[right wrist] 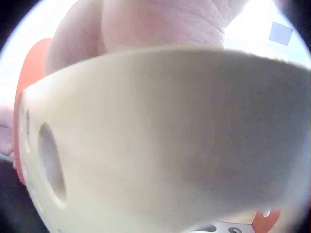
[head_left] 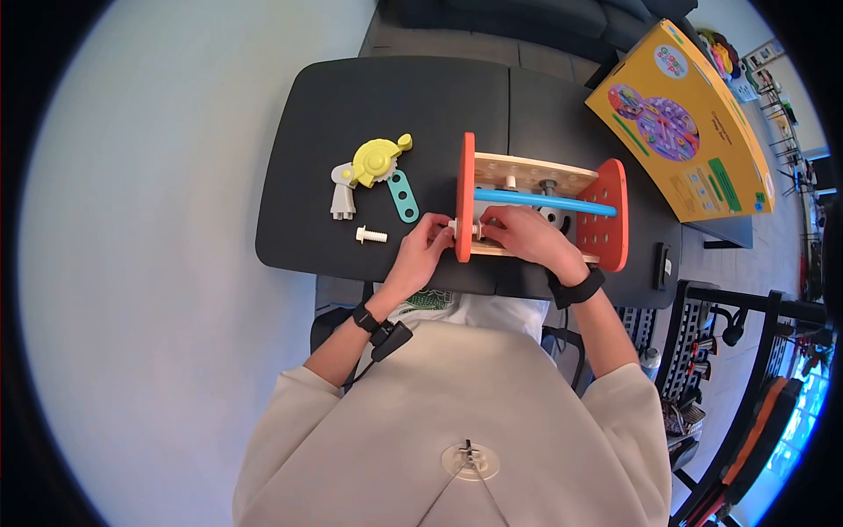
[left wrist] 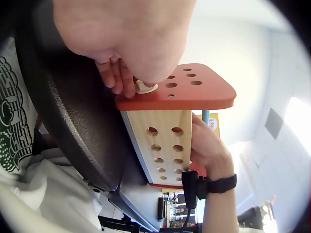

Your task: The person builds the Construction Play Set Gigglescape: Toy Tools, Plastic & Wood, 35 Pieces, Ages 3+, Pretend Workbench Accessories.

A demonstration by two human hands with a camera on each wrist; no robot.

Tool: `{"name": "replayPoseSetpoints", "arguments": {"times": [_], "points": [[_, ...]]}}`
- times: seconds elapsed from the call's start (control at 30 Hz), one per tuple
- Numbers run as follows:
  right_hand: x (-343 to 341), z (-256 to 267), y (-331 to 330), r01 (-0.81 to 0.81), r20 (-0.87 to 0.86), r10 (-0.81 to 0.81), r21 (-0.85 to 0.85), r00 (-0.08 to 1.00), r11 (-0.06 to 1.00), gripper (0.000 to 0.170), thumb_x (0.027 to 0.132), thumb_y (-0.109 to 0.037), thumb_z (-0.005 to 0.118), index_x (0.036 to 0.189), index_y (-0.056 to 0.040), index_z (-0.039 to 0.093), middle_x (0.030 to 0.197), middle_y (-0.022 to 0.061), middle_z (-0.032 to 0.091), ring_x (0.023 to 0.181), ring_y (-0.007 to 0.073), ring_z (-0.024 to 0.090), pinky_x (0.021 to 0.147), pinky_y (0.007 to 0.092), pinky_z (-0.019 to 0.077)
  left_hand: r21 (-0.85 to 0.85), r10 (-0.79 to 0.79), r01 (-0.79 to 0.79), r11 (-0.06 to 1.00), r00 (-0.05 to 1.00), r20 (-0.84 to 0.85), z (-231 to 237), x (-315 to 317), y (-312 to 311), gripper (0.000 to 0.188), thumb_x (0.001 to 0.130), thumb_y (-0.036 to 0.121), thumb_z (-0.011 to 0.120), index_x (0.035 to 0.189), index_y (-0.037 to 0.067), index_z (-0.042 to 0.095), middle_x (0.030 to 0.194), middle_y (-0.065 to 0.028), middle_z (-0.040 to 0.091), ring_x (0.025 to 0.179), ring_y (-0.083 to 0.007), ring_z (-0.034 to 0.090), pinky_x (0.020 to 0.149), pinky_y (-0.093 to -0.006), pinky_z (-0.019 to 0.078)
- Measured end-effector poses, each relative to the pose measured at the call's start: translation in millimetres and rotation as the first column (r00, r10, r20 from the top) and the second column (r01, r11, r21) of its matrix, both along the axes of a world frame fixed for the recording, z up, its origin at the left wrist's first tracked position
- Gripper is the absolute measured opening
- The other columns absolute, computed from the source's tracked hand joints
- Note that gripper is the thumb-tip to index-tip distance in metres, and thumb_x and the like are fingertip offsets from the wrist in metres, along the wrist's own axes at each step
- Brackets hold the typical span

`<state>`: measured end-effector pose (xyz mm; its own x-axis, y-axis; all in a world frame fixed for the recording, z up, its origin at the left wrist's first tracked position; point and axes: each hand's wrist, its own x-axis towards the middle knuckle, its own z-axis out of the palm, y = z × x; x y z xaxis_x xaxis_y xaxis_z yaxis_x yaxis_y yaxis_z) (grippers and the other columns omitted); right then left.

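Observation:
A toy toolbox with red end panels (head_left: 466, 180), holed wooden sides and a blue rod (head_left: 527, 200) stands on the table. Thumb and fingers of my left hand (head_left: 421, 258) pinch the white head of a bolt (left wrist: 146, 88) against the outer face of the left red panel, low near its front corner. Reaching inside the box under the rod, my right hand (head_left: 537, 241) pinches a small pale nut-like piece (head_left: 478, 230) at that panel's inner face. A wooden side hides the right fingertips in the right wrist view.
Left of the box lie a loose white bolt (head_left: 372, 235), a turquoise holed strip (head_left: 403, 196) and a yellow toy saw (head_left: 375, 162) with a grey handle (head_left: 343, 191). Grey pieces lie inside the box. A large yellow carton (head_left: 680, 123) stands at the right; a black object (head_left: 662, 266) is near the table's right edge.

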<state>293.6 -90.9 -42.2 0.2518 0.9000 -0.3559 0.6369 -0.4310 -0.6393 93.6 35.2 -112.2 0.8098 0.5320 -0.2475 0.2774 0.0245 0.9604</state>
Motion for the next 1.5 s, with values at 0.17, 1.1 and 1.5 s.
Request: {"name": "replayPoseSetpoints", "arguments": {"times": [0.17, 1.1, 1.5], "points": [[4, -6, 4, -0.088, 0.064, 0.091, -0.053, 0.994, 0.995, 0.027, 0.102, -0.023, 0.065, 0.114, 0.0003, 0.071, 0.097, 0.0207, 0.078, 0.094, 0.0384, 0.075, 0.085, 0.0471, 0.0565, -0.004, 0.013, -0.013, 1.000, 0.999, 0.031, -2, 0, 0, 0.025, 0.112, 0.016, 0.057, 0.127, -0.003, 0.060, 0.099, -0.0119, 0.075, 0.096, -0.0191, 0.076, 0.086, -0.0335, 0.0574], [15, 1, 16, -0.182, -0.090, 0.168, -0.186, 0.982, 0.966, 0.029, 0.099, -0.017, 0.071, 0.117, 0.0037, 0.062, 0.103, 0.0182, 0.073, 0.097, 0.0292, 0.073, 0.085, 0.0422, 0.0555, 0.006, -0.032, 0.032, 0.999, 0.999, -0.024, 2, -1, 3, 0.023, 0.112, 0.017, 0.058, 0.126, -0.001, 0.061, 0.104, -0.0110, 0.075, 0.098, -0.0163, 0.071, 0.089, -0.0320, 0.0545], [24, -12, 14, -0.127, -0.247, 0.082, -0.173, 0.965, 0.977, 0.034, 0.099, -0.020, 0.071, 0.122, 0.0033, 0.064, 0.109, 0.0176, 0.074, 0.103, 0.0295, 0.073, 0.090, 0.0413, 0.0568, -0.016, -0.039, 0.039, 0.999, 0.999, -0.017, 6, 0, 4, 0.020, 0.111, 0.015, 0.060, 0.124, 0.000, 0.061, 0.106, -0.0110, 0.074, 0.099, -0.0174, 0.069, 0.090, -0.0330, 0.0537]]}}
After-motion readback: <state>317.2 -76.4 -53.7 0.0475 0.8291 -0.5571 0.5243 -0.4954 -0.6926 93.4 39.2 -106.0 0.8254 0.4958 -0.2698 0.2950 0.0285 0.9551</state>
